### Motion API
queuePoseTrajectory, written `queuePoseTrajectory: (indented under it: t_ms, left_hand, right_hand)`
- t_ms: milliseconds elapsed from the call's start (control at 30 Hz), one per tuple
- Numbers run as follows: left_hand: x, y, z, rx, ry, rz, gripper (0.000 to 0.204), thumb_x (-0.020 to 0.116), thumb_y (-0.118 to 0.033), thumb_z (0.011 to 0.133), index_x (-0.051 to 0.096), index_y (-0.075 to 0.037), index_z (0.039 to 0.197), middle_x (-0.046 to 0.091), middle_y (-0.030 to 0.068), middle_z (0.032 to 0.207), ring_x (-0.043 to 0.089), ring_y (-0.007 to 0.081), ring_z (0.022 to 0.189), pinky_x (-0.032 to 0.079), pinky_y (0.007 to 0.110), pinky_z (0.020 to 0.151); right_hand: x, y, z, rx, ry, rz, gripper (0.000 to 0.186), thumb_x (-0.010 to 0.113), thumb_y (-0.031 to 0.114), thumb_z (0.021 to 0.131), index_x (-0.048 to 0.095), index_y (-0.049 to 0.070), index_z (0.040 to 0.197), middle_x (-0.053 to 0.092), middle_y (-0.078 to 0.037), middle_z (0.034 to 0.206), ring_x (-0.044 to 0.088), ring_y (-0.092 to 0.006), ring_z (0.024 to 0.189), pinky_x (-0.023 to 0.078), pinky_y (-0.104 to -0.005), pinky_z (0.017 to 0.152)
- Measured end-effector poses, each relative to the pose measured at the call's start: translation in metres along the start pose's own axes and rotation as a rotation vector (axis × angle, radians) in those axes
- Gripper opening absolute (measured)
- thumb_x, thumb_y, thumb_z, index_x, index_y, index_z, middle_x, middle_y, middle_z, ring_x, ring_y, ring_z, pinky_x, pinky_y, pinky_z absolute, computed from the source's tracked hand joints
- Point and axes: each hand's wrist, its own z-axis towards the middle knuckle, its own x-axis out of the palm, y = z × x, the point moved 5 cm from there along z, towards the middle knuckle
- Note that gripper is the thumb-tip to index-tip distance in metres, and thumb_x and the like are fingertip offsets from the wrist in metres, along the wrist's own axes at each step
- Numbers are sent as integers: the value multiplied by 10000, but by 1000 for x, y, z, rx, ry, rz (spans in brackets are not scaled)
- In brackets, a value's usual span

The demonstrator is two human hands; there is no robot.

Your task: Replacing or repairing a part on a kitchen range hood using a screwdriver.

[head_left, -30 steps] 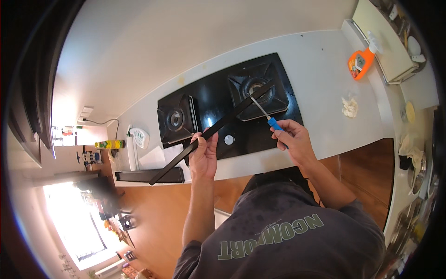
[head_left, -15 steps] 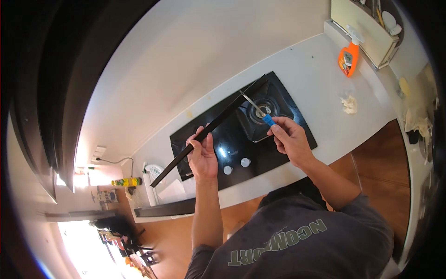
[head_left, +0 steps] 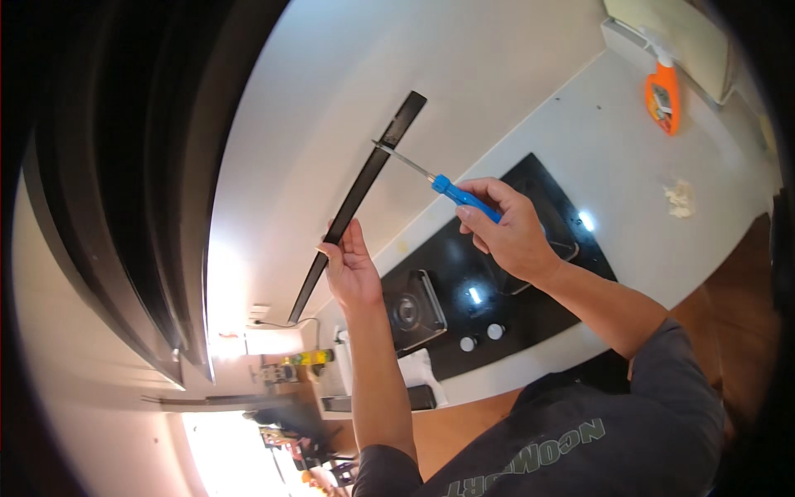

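My left hand (head_left: 354, 272) is pinching a black strip (head_left: 361, 189) between thumb and fingers, holding it slantwise before the pale wall (head_left: 497, 74). My right hand (head_left: 509, 230) is wrapping a blue-handled screwdriver (head_left: 465, 199), shaft crossing the strip's upper part. Labelled orange spray bottle (head_left: 662, 101) is sitting on the white table (head_left: 592, 141); contents, cannot tell. Pale lettering (head_left: 542, 459) is running across my shirt (head_left: 654, 439).

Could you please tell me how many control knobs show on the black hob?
2: a left silver knob and a right silver knob, side by side near the front edge of the hob. The right hand covers part of it, so others may be hidden.
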Motion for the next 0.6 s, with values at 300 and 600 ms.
queuePoseTrajectory:
  t_ms: [300,600]
  left_hand:
    - [80,-36,73,86,150,54,384,474,-239,974,504,107,1139,586,231,1157,567,302,1123,448,393,1065]
    - [138,-69,141,29,264,34,354,469,-147,974,465,119,1208,566,268,1199,568,346,1138,460,427,1046]
  right_hand:
    - [17,37,77,-279,39,-4,234,591,104,921,598,-12,1125,598,-44,756,519,-49,569,426,-205,511]
    - [38,82,143,-564,-49,63,172,625,114,857,649,-19,964,638,-134,670,618,-239,572,477,-323,562]
